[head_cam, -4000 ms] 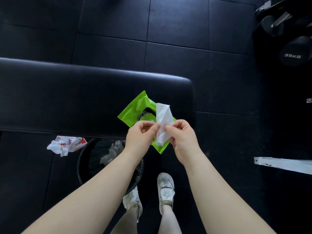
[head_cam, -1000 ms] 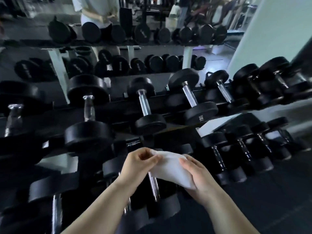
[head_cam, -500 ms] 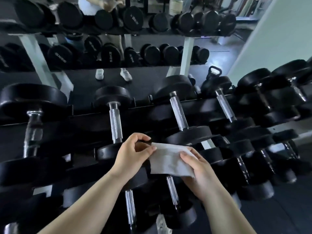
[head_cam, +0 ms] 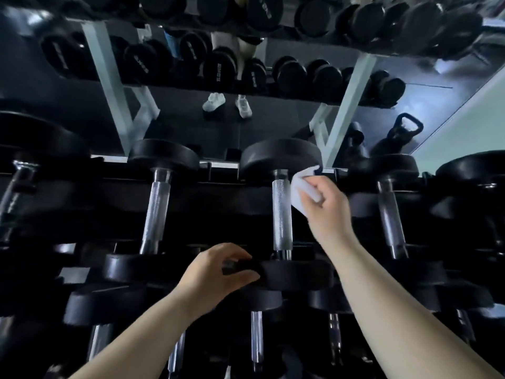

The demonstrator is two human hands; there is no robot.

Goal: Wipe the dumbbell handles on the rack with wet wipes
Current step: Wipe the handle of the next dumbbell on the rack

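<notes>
On the upper tier of the rack [head_cam: 232,195], the centre dumbbell [head_cam: 281,157] is lying with its long axis running away from the person, one black head at the far rail and the other at the near edge. Its knurled steel handle [head_cam: 282,214] is pointing almost straight front to back between them.

The right hand [head_cam: 326,207] is hovering just to the right of that handle, toward its far end. Its grip is clamped on the wet wipe [head_cam: 302,191], fingers curled round the bunched white sheet. The wipe is sticking out to the left of the fist, with its edge right against the side of the handle. I cannot tell whether it is actually pressing on the metal.

The left hand [head_cam: 218,272] is reaching in lower down, at the near head of the same dumbbell. Its grip is closing on the left rim of that head, thumb below and fingers curled over the top.

The rack is carrying more dumbbells either side, all lying the same way: a left neighbour [head_cam: 157,209] and a right neighbour [head_cam: 389,214], each well apart from the wipe. The lower tier [head_cam: 257,335] is holding another row, handles showing beneath the forearms.

Beyond the rack, a second rack [head_cam: 109,77] is holding rows of black dumbbells. A pair of white shoes [head_cam: 226,105] is standing on the dark floor, and a kettlebell [head_cam: 404,132] is sitting off to the right.
</notes>
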